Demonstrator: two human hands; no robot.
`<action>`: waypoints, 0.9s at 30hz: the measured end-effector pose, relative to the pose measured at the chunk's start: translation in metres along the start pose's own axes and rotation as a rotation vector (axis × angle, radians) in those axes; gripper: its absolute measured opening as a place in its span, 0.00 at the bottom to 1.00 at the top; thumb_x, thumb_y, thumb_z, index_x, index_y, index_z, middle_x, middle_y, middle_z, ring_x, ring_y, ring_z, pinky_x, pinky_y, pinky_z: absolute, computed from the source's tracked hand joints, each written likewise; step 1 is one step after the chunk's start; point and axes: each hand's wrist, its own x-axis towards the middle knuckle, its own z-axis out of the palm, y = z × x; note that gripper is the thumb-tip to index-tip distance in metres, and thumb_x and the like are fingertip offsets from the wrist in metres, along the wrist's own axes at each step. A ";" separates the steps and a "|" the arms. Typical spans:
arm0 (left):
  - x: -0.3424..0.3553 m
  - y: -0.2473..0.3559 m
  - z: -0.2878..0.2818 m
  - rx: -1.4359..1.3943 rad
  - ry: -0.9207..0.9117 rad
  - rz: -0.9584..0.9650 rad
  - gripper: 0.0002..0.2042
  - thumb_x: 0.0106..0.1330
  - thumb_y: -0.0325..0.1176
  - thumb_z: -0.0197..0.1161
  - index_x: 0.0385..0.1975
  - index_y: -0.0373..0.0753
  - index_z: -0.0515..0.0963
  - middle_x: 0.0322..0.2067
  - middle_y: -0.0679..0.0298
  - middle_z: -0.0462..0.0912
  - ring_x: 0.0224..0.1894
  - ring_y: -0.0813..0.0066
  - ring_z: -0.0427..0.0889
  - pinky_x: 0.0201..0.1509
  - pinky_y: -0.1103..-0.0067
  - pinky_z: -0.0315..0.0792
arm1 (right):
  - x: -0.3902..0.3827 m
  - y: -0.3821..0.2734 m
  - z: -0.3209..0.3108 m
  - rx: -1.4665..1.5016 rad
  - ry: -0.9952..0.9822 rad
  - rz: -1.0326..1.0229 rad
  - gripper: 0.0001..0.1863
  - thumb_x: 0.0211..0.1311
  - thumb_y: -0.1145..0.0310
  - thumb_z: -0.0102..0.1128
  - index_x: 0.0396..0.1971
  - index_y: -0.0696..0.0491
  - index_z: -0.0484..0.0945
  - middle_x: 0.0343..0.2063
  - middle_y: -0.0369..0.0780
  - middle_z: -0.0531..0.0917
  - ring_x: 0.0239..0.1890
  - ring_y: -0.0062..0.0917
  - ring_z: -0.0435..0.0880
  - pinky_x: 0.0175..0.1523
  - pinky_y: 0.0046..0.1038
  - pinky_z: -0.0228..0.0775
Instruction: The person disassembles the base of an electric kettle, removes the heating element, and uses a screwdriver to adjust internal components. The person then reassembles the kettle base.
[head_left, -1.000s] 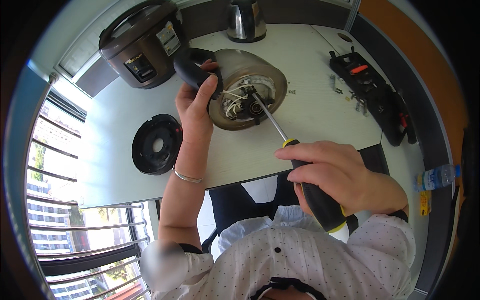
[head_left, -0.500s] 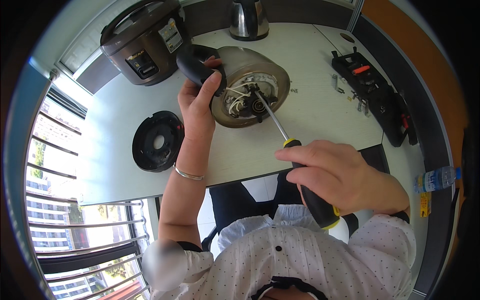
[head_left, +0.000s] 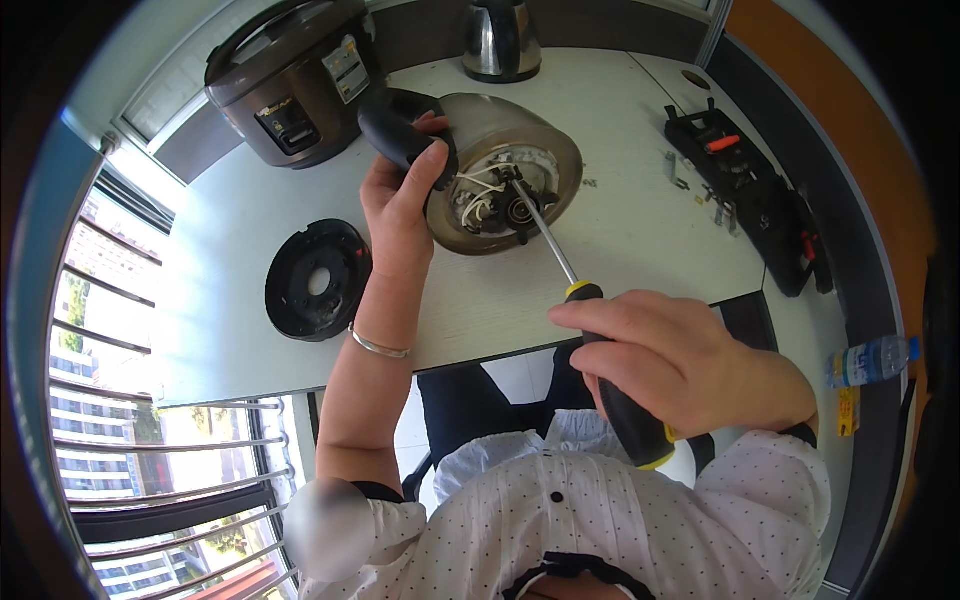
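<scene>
A metal electric kettle [head_left: 490,115] lies on its side, its opened underside facing me. White wires and a round black connector [head_left: 521,211] show inside the base. My left hand [head_left: 405,195] is closed round the kettle's black handle. In my right hand [head_left: 670,350] is a screwdriver [head_left: 630,410] with a black and yellow grip. Its steel shaft slants up into the base, the tip at the black part beside the wires. On the table to the left of my forearm rests a round black base cover [head_left: 317,280] with a hole in its middle.
A brown rice cooker [head_left: 290,85] stands at the back left, a second kettle [head_left: 502,40] at the back. On the right lies an opened black tool case [head_left: 745,190], with small metal bits [head_left: 725,215] beside it. A water bottle [head_left: 872,362] is at the far right.
Almost nothing differs. The screwdriver's grip has shifted slightly in my right hand, while its tip stays at the same spot in the kettle base.
</scene>
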 end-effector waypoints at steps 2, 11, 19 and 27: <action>-0.001 0.002 0.000 0.004 0.005 -0.002 0.15 0.58 0.31 0.65 0.42 0.29 0.77 0.50 0.57 0.76 0.54 0.73 0.71 0.59 0.77 0.61 | 0.002 0.001 -0.003 0.046 -0.041 0.024 0.16 0.39 0.75 0.66 0.32 0.60 0.73 0.41 0.50 0.77 0.26 0.30 0.79 0.28 0.24 0.73; 0.000 0.000 0.000 0.011 0.003 0.010 0.15 0.58 0.31 0.65 0.42 0.29 0.77 0.51 0.57 0.76 0.52 0.73 0.72 0.58 0.78 0.62 | 0.000 0.000 0.005 -0.030 -0.009 -0.008 0.12 0.40 0.75 0.62 0.28 0.60 0.72 0.39 0.48 0.77 0.25 0.27 0.76 0.24 0.22 0.70; -0.001 0.001 0.000 0.006 0.004 -0.004 0.15 0.58 0.32 0.65 0.42 0.30 0.76 0.50 0.58 0.76 0.51 0.74 0.72 0.57 0.79 0.63 | 0.001 0.001 0.004 -0.032 -0.057 0.001 0.14 0.40 0.75 0.63 0.29 0.60 0.72 0.40 0.48 0.77 0.27 0.29 0.77 0.27 0.23 0.71; -0.001 0.001 0.001 0.001 0.010 -0.004 0.16 0.58 0.31 0.65 0.43 0.29 0.76 0.50 0.57 0.76 0.51 0.73 0.72 0.58 0.79 0.62 | 0.003 0.001 0.002 -0.106 -0.100 -0.043 0.12 0.40 0.74 0.62 0.28 0.59 0.73 0.40 0.46 0.76 0.29 0.27 0.75 0.27 0.21 0.71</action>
